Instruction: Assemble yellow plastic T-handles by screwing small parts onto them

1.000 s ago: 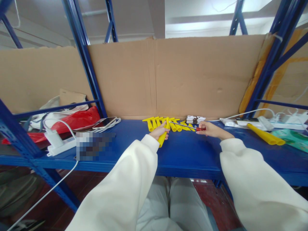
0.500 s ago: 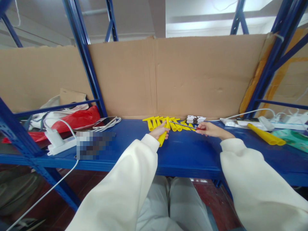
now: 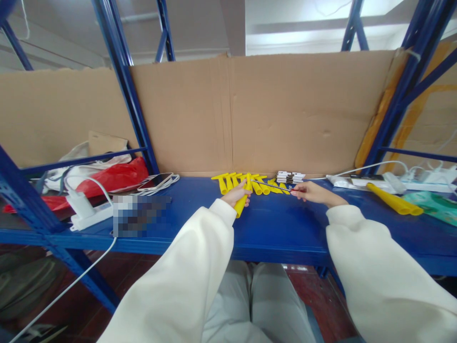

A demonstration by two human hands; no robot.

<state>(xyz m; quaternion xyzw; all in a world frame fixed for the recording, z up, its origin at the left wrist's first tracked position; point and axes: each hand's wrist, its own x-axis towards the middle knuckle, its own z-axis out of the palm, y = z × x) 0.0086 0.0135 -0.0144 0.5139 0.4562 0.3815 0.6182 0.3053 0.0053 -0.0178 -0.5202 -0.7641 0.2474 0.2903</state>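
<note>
My left hand [image 3: 238, 193] is closed around a yellow tapered tube [image 3: 240, 206], its wide end pointing down toward me. In my right hand [image 3: 311, 192] is a screwdriver [image 3: 276, 186], gripped by its red handle, which my fingers mostly hide. Its thin metal shaft runs left, and the tip meets the upper part of the yellow tube. Whether the tip sits in a screw cannot be made out. Just behind my hands lies a row of similar yellow tubes [image 3: 263, 189] with crosspieces. Several flat yellow pieces [image 3: 282, 186] lie beside them.
A stack of white pieces [image 3: 290, 177] stands by the cardboard back wall [image 3: 303, 114]. Two yellow cones [image 3: 396, 201] lie at the right of the blue shelf [image 3: 282, 228]. A white power strip [image 3: 93, 216] and a red bag [image 3: 117, 180] are on the left.
My right fingers have shifted slightly on the screwdriver handle. The yellow tube and my left hand stay where they were.
</note>
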